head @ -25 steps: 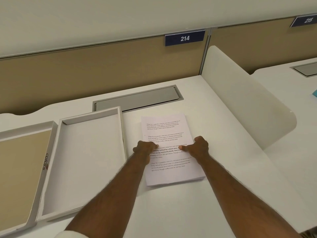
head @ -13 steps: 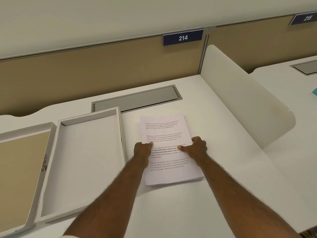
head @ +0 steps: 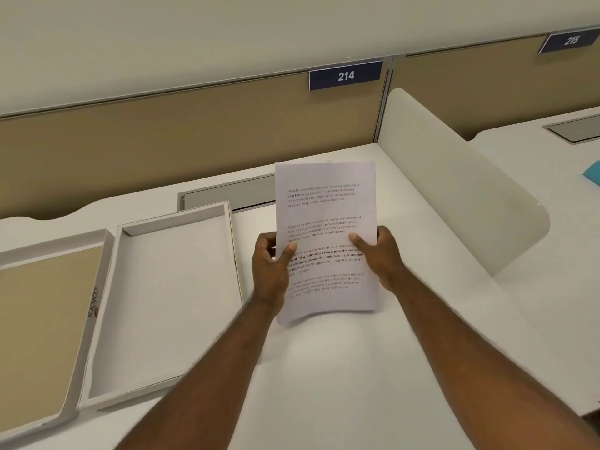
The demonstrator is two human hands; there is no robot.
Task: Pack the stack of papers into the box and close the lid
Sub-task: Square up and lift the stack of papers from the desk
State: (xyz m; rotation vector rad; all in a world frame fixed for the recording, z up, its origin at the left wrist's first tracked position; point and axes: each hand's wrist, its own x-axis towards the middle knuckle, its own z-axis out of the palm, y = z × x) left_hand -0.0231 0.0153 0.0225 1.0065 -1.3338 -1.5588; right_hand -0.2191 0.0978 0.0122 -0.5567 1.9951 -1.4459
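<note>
Above the white desk (head: pixel 324 384), one stack of papers (head: pixel 326 206), lifted clear of the surface and tilted up toward the camera, printed side showing. Grasped at both long edges: left hand (head: pixel 271 264) wrapped around the left edge with thumb on the printed face, right hand (head: pixel 378 254) clamped on the right edge the same way, thumb on top. Lower edge of the stack sagging in a slight curve between the two forearms. Four blocks of small text on the top sheet, one with bold lines; wording too blurred to read. Sheet count impossible to tell from this angle.

To the left on the desk, two shallow trays: one open white box (head: pixel 168 297), its inside bare, and just beside it one lid (head: pixel 42 323) with a tan inside panel and the word "colors" on its wall, cut off by the left frame edge. Behind the box, one grey cable hatch (head: pixel 227 194), partly hidden by the papers. At right, one curved white divider (head: pixel 454 190). On the tan partition, two blue number plates, "214" (head: pixel 345 75) and "215" (head: pixel 569 41). At the far right edge, a teal corner (head: pixel 592 172) of something cut off, not identifiable.
</note>
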